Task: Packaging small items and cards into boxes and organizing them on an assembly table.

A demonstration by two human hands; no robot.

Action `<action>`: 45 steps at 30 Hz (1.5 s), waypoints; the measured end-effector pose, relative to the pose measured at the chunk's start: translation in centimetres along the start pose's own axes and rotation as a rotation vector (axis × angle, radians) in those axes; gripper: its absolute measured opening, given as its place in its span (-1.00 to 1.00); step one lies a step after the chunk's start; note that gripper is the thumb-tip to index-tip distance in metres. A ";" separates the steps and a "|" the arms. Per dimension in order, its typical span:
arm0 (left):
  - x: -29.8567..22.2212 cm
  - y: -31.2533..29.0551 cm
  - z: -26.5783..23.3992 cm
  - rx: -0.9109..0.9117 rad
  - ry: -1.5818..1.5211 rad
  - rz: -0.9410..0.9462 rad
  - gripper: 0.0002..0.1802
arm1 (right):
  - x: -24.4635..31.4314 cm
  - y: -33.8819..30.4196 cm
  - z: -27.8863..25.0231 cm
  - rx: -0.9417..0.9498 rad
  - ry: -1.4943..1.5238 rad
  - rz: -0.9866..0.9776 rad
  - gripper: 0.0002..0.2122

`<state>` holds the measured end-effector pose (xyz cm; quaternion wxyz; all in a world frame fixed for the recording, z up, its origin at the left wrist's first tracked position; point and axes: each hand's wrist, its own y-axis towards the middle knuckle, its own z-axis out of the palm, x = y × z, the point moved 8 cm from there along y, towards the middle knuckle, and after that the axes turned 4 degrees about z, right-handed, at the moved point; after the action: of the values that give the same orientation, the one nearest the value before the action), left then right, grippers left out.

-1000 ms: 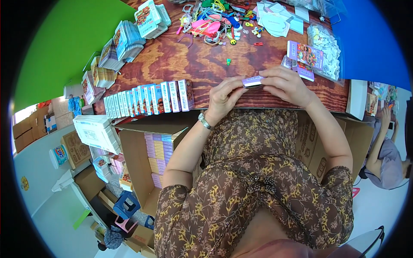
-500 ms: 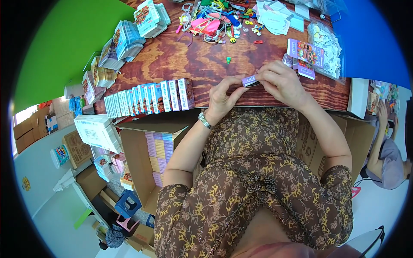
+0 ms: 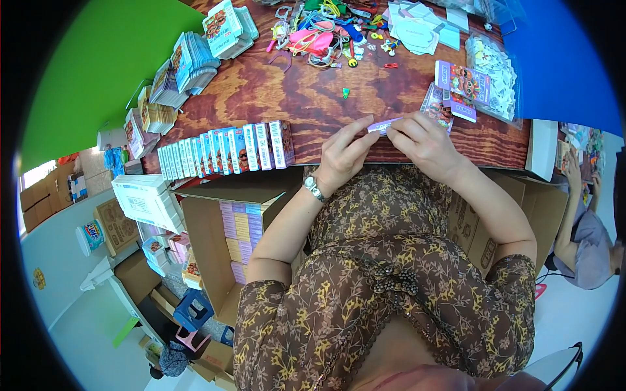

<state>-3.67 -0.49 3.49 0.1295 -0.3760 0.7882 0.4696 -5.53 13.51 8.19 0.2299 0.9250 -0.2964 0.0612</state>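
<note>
Between both hands, just above the table's near edge, is a small purple-and-white carton [image 3: 381, 126], seen end-on. My left hand [image 3: 343, 151] pinches its left side with thumb and fingers. My right hand [image 3: 425, 144] grips the right side, its curled fingers covering much of the carton. A row of upright small printed boxes [image 3: 222, 148] stands on the table left of my left hand. Beyond my right hand lie flat purple printed cartons [image 3: 464, 88], overlapping one another. A small green toy piece [image 3: 345, 93] rests on the table ahead of the hands.
Colourful trinkets and cords [image 3: 323, 36] are heaped at the far middle, beside white paper pieces [image 3: 417, 32]. A clear bag of small white pieces [image 3: 493, 75] lies at right. Stacks of flat cartons [image 3: 193, 62] line the left. A cardboard box [image 3: 208, 241] stands below; another person [image 3: 583, 247] works at far right.
The carton has turned between my fingers; the dark opening below its purple end no longer shows. Both hands have shifted slightly, and more of a printed carton beyond my right hand is visible.
</note>
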 end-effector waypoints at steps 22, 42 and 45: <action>2.9 0.8 -6.5 0.427 0.522 -0.271 -0.81 | -16.8 -5.2 -5.1 0.244 -0.433 0.469 -0.32; 2.1 3.0 -1.0 0.122 -0.249 -0.548 -0.20 | -7.1 0.0 5.5 0.215 1.674 0.682 -0.40; 2.3 2.5 1.8 0.030 -0.864 -0.693 -0.34 | -7.3 0.2 7.5 0.145 1.802 0.666 -0.51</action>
<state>-7.31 0.67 2.90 0.5934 -0.3845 0.5001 0.4999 -11.84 13.67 -0.23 0.2841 0.4111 -0.2514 0.8289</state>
